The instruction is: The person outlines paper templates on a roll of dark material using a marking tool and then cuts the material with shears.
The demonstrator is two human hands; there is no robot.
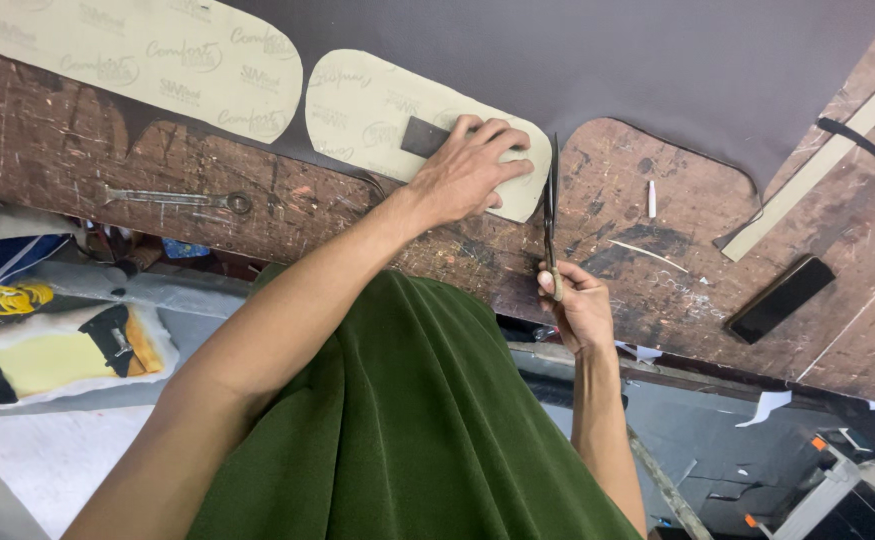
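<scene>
Where the scarred, dark wooden workbench fills most of the view, its top is scratched and stained, and beyond its near edge the floor shows foam scraps and a yellow cord. Across the far side lies a big sheet of dark purplish-brown material, already cut away in a rounded bay. On that sheet sit two pale cream sole-shaped patterns, both covered in faint repeated printing: the larger pattern at the far left, the smaller pattern near the middle, its long axis running left to right with its rounded end toward the scissors. The left hand presses flat on this smaller pattern, fingers spread and half covering a small dark rectangular block. Just beside its rounded end, the right hand grips the handles of the scissors, whose blades point straight away from the person, touching the pattern's edge. Farther right lie a long pale strip, a black phone-like slab, and a white chalk stick; at left, a metal tool.
</scene>
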